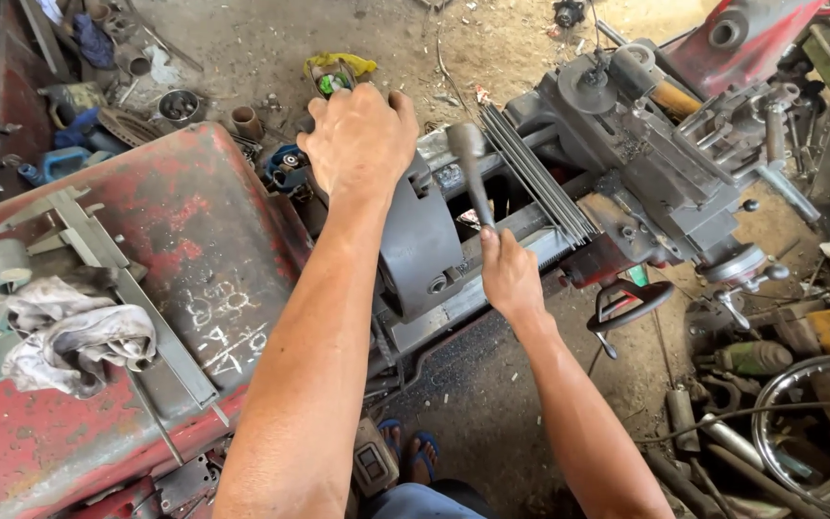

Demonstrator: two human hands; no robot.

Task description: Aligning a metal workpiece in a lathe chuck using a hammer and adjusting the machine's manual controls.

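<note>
Left of the lathe chuck (418,252), a grey rag (74,332) lies on the red headstock cover (175,240). I see my left hand (361,137) clenched on top of the chuck; just right of it, my right hand (508,274) grasps the chuck key (471,168), upright.

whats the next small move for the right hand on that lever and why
Probably swing the lever a little further while the left hand braces on the lathe chuck. The right hand grips only the lever's lower end, so a short, steady turn seems safest.
</note>
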